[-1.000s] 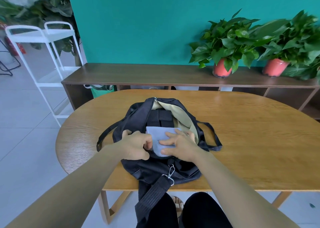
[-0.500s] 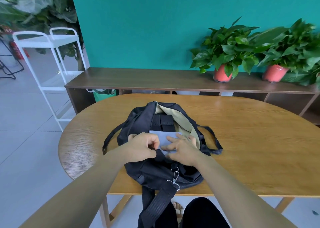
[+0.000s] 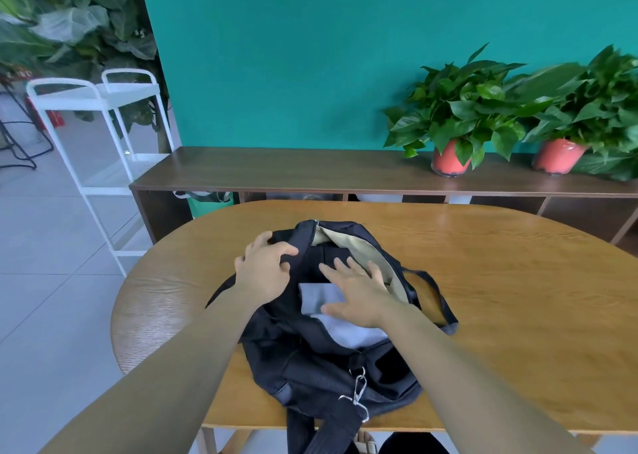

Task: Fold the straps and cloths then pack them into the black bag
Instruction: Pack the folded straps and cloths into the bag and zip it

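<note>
i get a bright, even feed: soft daylight and no hard shadows, only a faint shade under the black bag (image 3: 310, 367) on the table (image 3: 500, 281). a pale sheen lies on the table's far side. the plants (image 3: 587, 101) at the right edge and the leaves (image 3: 69, 22) top left are smeared with blur. the wide lens bows the white rack (image 3: 96, 136) and the shelf (image 3: 310, 170).

We find the black bag (image 3: 328, 360) lying unzipped at the table's (image 3: 500, 298) near edge, folded pale-blue cloth (image 3: 319, 296) and dark straps (image 3: 333, 255) inside.
</note>
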`<action>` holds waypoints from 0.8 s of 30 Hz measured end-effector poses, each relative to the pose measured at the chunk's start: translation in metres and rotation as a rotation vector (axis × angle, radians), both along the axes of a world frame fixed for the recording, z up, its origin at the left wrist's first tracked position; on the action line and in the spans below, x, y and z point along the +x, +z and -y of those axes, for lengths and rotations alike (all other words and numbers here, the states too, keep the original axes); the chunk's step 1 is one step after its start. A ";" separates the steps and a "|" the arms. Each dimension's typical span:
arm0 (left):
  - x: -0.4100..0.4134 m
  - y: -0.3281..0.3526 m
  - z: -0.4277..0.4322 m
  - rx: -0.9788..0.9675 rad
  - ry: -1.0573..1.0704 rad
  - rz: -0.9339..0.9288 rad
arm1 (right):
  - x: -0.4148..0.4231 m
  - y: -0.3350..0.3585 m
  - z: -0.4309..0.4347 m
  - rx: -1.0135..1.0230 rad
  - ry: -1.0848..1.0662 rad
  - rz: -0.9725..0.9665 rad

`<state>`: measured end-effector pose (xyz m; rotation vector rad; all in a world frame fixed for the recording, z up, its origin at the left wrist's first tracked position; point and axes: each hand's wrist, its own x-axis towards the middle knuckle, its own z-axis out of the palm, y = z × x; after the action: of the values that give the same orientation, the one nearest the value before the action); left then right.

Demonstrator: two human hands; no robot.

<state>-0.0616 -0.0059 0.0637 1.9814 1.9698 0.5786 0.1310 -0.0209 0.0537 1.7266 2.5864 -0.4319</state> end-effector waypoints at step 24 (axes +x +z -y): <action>0.007 -0.003 -0.011 -0.113 0.031 0.531 | -0.002 -0.015 -0.004 -0.058 0.076 0.137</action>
<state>-0.0543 0.0052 0.0606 1.5285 1.6607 0.8736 0.1287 -0.0168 0.0390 1.5746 2.5086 -0.3694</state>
